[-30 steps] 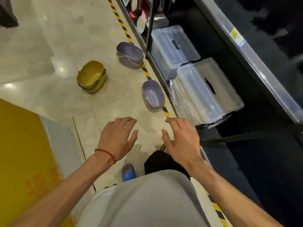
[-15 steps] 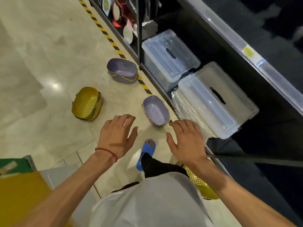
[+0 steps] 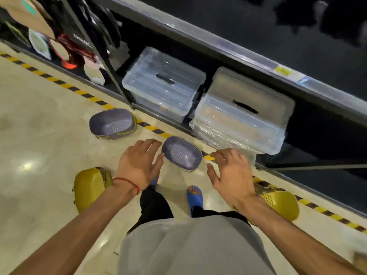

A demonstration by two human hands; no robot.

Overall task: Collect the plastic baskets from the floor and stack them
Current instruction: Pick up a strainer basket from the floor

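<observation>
Since a second ago the gap has been closed, and the near basket (image 3: 181, 153) is now flanked by both hands. Nothing is stacked yet: on the glossy floor (image 3: 39, 135) four rounded plastic baskets are left scattered, the near and far basket (image 3: 112, 124) purple and perforated, the left yellow basket (image 3: 91, 187) and right yellow basket (image 3: 280, 203) well apart. The left hand (image 3: 139, 163) and right hand (image 3: 230, 171) are held wide, empty.
</observation>
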